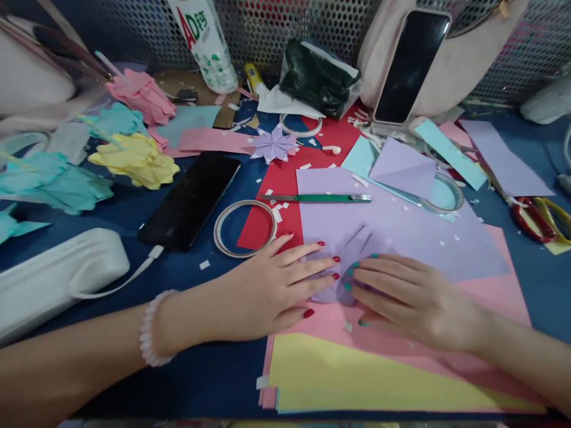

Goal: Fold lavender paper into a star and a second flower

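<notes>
My left hand (263, 288), with red nails, lies with its fingers spread over the left side of a folded purple paper piece (329, 289). From the other side my right hand (414, 297), with green nails, rests its outstretched fingers close together on the same piece. The fingertips of both hands nearly meet and cover much of the fold. Beneath are a large purple sheet (401, 232), pink sheets (491, 297) and a yellow sheet (348, 371). A green utility knife (332, 198) lies beyond my fingers, and a tape roll (218, 232) sits by my left hand.
A black phone (191, 202) is cabled to a white device (62, 273). Paper flowers (134, 160) are at the left, a purple paper star (273, 144) farther back. A bottle (207, 47) and an upright phone (413, 65) stand behind. Scissors (530, 220) lie right.
</notes>
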The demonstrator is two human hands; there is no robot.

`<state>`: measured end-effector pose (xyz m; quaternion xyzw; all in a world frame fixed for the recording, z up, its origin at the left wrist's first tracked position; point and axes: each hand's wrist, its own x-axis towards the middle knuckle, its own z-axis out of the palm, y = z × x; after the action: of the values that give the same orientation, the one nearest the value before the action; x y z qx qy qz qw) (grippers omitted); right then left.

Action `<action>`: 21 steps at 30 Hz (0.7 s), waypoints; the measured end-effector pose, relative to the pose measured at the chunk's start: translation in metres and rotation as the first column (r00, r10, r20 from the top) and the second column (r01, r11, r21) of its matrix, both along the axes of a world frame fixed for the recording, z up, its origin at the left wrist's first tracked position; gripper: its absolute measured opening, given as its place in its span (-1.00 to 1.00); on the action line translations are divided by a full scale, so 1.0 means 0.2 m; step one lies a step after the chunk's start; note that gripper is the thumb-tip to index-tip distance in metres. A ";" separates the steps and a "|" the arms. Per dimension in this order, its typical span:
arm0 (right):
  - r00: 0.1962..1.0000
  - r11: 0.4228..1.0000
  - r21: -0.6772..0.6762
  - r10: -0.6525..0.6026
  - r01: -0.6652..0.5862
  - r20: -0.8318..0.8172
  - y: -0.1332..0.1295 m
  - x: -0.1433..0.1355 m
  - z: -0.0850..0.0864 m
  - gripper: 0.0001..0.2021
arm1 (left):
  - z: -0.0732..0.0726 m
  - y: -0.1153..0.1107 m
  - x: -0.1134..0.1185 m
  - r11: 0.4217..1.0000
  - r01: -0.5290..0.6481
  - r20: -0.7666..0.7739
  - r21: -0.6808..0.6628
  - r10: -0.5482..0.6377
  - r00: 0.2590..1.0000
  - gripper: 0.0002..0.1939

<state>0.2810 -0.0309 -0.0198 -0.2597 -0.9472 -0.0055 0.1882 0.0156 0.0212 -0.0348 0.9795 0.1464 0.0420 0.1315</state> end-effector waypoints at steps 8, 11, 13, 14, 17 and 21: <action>0.994 0.993 -0.072 -0.084 0.089 0.074 -0.09 0.03 0.00 -0.78 | 0.01 0.00 -0.01 1.000 0.011 0.017 -0.001 -0.011 1.000 -0.59; 0.995 0.995 -0.068 -0.069 0.074 0.073 -0.08 0.03 0.00 -0.76 | 0.00 0.00 -0.01 1.000 0.012 0.023 0.001 -0.012 1.000 -0.59; 0.996 0.996 -0.065 -0.052 0.057 0.073 -0.08 0.03 0.01 -0.75 | 0.00 0.00 -0.01 1.000 0.010 0.018 0.000 -0.010 1.000 -0.58; 0.996 0.997 -0.063 -0.043 0.048 0.072 -0.07 0.03 0.01 -0.75 | 0.00 0.00 -0.01 1.000 0.011 0.014 0.000 -0.011 1.000 -0.58; 0.996 0.997 -0.063 -0.029 0.034 0.081 -0.07 0.04 0.01 -0.73 | 0.01 0.00 -0.01 1.000 0.016 0.006 0.003 -0.016 1.000 -0.59; 0.995 0.998 -0.061 -0.023 0.029 0.100 -0.07 0.04 0.00 -0.72 | 0.01 0.00 -0.01 1.000 0.013 0.019 0.010 -0.014 1.000 -0.60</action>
<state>0.2898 -0.0445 -0.0198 -0.2771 -0.9516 0.0089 0.1328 0.0137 0.0213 -0.0320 0.9807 0.1383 0.0511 0.1281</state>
